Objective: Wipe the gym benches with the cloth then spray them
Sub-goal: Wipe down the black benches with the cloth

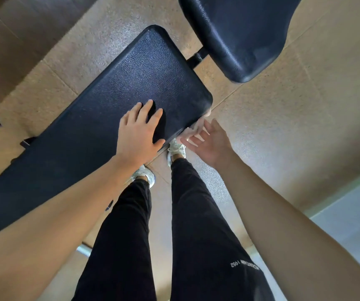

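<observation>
We look down on a tan speckled floor (294, 131) laid in large tiles, with thin seams (58, 76) running between them. Light leaves a pale sheen on it. At the lower right lies a blue-grey area (354, 227) edged in light green.

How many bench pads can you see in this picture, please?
2: a long pad under the left hand, and a second pad at the top right. More may be out of view.
</observation>
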